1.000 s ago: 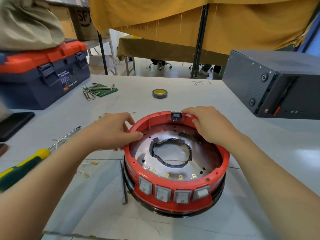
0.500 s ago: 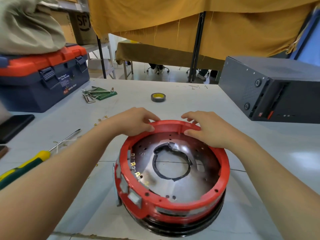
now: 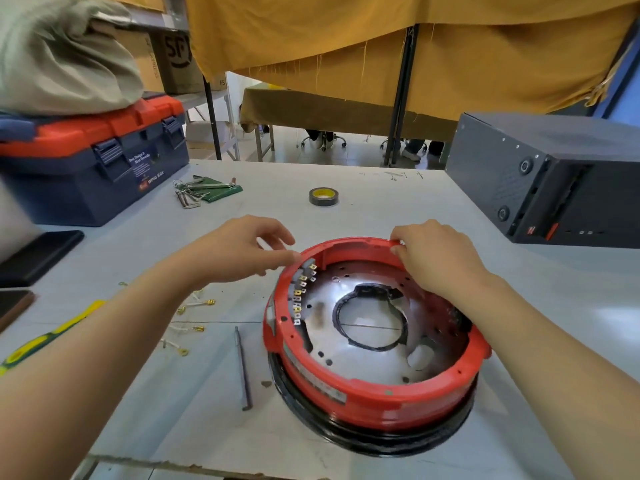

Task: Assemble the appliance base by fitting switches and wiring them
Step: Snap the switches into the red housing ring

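The round red appliance base (image 3: 398,400) sits on a black ring on the white table, with a shiny metal plate (image 3: 367,358) inside. The switches' brass terminals (image 3: 302,294) line the inside of its left wall. My left hand (image 3: 239,251) touches the rim at the far left with loosely spread fingers. My right hand (image 3: 433,254) pinches the far rim between thumb and fingers. Several short white wires with brass terminals (image 3: 187,327) lie on the table left of the base.
A thin grey rod (image 3: 242,368) lies left of the base, a yellow-green screwdriver (image 3: 45,337) partly under my left forearm. Hex keys (image 3: 201,190) and a tape roll (image 3: 323,196) lie farther back. A blue-orange toolbox (image 3: 90,157) stands back left, a dark grey case (image 3: 554,178) right.
Both hands have turned the base clockwise on the table: the switch row went from the near side round to the left, and its terminals now show on the left inner wall.
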Demonstrator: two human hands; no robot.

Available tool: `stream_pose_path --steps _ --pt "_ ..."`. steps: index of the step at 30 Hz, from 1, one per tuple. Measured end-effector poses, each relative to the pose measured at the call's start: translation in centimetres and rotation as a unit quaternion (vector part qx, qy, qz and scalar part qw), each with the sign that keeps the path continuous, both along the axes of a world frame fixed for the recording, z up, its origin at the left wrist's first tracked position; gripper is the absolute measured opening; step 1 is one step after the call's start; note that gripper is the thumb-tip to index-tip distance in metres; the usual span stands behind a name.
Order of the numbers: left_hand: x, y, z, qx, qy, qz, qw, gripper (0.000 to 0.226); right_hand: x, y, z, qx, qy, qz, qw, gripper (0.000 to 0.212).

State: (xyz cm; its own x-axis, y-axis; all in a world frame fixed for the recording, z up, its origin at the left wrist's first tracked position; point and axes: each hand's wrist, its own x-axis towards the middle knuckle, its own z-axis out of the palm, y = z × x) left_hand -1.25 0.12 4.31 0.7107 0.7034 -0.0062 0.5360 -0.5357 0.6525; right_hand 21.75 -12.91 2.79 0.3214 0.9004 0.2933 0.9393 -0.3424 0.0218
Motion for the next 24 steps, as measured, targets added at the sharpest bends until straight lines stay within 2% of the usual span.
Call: stream_pose_path --steps 4,7,10,13,17,19,24 --pt "-0.6 -0.5 -0.4 -0.023 -0.007 0.021 0.999 0.023 0.0 -0.6 0.0 -0.015 -0.03 -0.046 0.998 0.011" --pt "-0.3 -0.3 -0.9 -0.004 -0.031 0.054 0.998 0.017 -0.3 -1.1 0.2 -0.036 -0.03 -0.049 0.998 0.023" --pt "0.2 0.0 -1.2 -0.002 -0.045 0.064 0.997 0.023 -0.8 -1.6 0.6 -0.046 -0.014 -0.03 0.998 0.019" --pt "0.8 0.2 -1.6 -0.009 -0.051 0.052 0.997 0.028 -0.9 -1.5 1.0 -0.029 -0.005 -0.013 0.999 0.024" --pt "2.0 0.4 -2.0 0.014 -0.059 0.018 0.998 0.031 -1.4 -0.4 1.0 -0.024 0.107 0.065 0.992 0.033" --pt "2.7 0.3 -2.1 0.019 -0.058 0.006 0.998 0.031 -1.5 0.4 0.9 -0.031 0.121 0.086 0.988 0.037" --pt "3.4 -0.1 -2.5 -0.002 -0.09 -0.001 0.996 0.026 -1.1 1.8 0.4 -0.039 0.151 0.102 0.982 0.032"
